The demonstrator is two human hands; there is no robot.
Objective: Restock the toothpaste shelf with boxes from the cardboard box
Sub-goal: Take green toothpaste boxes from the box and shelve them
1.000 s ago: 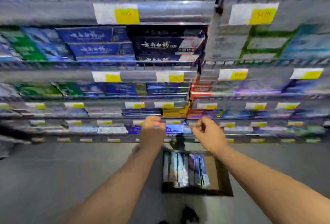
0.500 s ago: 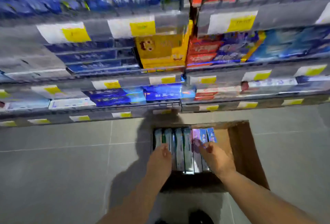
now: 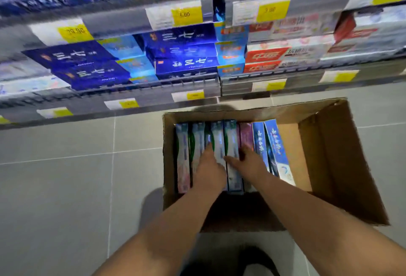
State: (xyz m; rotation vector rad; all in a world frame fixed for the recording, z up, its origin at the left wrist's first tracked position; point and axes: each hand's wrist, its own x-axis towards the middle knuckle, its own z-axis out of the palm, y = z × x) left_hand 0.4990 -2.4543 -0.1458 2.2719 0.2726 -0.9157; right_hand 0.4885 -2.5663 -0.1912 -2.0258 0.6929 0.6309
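Boxes, seven, are standing on edge in the cardboard box at six o'clock below the shelf. I'm seeing my left hand and right hand curling fingers around the middle ones. Price tags are reading 5.00 and 3.80.

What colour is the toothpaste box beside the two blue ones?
Purple toothpaste box, seen in the head view.

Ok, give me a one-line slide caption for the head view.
Both hands, left hand and right hand, reach among upright toothpaste boxes in the cardboard box below the toothpaste shelf.
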